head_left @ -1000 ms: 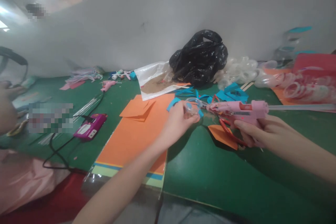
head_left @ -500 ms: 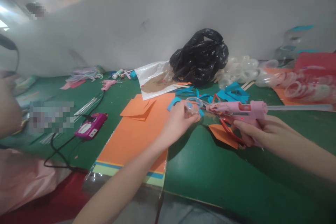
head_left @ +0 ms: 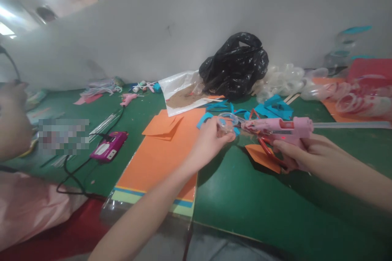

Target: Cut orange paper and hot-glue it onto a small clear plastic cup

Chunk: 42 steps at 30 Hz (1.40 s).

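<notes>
My left hand is closed around a small clear plastic piece with a round rim, perhaps a cut bottle part. My right hand grips a pink hot glue gun by its handle. A long translucent glue stick sticks out of the gun's back end. The nozzle points left, close to the rim of the plastic piece; whether they touch I cannot tell. Under the gun lie red-handled scissors and a square of orange paper. Blue paper strips lie just behind.
Orange sheets lie under my left forearm. A black plastic bag and a white bag of brown powder stand behind. Clear plastic parts are piled right. At left are a purple power block, another pink glue gun and a person's arm.
The whole view has shifted slightly. My hands keep nearly the same pose, with the glue gun's nozzle still by the plastic rim. The other person's arm at left has moved a little rightward.
</notes>
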{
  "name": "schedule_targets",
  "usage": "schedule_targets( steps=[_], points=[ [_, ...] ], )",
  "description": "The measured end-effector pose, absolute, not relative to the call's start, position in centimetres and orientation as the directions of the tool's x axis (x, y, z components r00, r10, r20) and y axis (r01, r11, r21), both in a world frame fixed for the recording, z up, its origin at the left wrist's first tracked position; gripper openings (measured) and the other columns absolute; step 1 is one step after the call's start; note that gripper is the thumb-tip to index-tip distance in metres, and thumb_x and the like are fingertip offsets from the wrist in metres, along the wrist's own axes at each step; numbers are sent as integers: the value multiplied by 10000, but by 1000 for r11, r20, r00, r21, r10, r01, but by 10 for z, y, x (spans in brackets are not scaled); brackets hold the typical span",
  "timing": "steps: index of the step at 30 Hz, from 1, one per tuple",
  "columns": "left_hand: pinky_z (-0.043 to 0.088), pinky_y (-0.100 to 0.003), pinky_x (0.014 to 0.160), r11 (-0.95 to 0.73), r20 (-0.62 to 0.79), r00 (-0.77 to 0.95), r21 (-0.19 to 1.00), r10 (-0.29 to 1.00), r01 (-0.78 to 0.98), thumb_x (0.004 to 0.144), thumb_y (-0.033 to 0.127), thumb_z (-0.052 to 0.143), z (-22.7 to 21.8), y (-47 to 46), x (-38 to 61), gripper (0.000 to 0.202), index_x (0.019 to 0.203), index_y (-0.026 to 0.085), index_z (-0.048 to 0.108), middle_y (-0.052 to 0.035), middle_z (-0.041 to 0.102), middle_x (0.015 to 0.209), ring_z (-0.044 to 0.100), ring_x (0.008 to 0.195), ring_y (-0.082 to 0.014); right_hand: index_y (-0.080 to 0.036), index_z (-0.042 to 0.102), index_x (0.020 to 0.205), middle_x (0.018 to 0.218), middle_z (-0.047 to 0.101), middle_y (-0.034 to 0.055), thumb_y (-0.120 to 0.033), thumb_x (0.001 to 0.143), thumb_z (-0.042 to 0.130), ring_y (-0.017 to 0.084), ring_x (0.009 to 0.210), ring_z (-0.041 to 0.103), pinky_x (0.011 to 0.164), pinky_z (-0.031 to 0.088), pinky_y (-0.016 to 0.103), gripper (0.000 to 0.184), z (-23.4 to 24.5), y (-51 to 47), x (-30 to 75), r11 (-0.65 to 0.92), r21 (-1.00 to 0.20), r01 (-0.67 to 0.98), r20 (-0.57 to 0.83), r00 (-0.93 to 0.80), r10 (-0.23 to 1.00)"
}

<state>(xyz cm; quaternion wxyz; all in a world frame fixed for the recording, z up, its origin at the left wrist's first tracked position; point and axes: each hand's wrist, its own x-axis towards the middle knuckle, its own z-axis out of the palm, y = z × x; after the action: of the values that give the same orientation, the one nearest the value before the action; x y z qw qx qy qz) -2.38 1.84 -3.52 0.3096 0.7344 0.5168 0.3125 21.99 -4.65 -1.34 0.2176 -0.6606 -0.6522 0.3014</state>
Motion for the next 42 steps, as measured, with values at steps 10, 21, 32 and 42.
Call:
schedule_targets(
  steps=[10, 21, 32, 42],
  points=[
    [436, -336, 775, -272, 135, 275, 785, 952, 557, 846, 244, 745, -34, 18, -23, 194, 850, 221, 553, -37, 675, 1006, 576, 906, -208, -248, 552, 477, 550, 637, 63, -896, 706, 409, 241, 560, 598, 599, 501, 360, 701, -6, -47, 214, -88, -671, 736, -165, -33, 986],
    [434, -347, 800, -288, 144, 286, 774, 947, 564, 859, 251, 745, -36, 19, -24, 200, 872, 215, 549, -49, 685, 1038, 585, 954, -217, -253, 579, 487, 582, 664, 63, -870, 735, 393, 245, 607, 606, 662, 490, 367, 690, -11, -47, 218, -100, -652, 752, -190, -35, 981],
    [461, -365, 858, -280, 140, 280, 782, 950, 557, 849, 211, 760, -38, 20, -23, 192, 918, 208, 581, -73, 688, 1116, 606, 1027, -232, -266, 533, 477, 610, 634, 61, -889, 707, 359, 246, 637, 580, 721, 475, 387, 687, -7, -46, 214, -110, -639, 762, -189, -17, 982],
    [468, -347, 830, -272, 127, 281, 775, 951, 571, 857, 219, 752, -36, 21, -22, 181, 896, 197, 577, -80, 686, 1119, 605, 996, -215, -260, 593, 561, 686, 677, 71, -901, 694, 361, 263, 699, 617, 744, 500, 383, 694, -5, -48, 216, -112, -651, 751, -194, -21, 981]
  ],
)
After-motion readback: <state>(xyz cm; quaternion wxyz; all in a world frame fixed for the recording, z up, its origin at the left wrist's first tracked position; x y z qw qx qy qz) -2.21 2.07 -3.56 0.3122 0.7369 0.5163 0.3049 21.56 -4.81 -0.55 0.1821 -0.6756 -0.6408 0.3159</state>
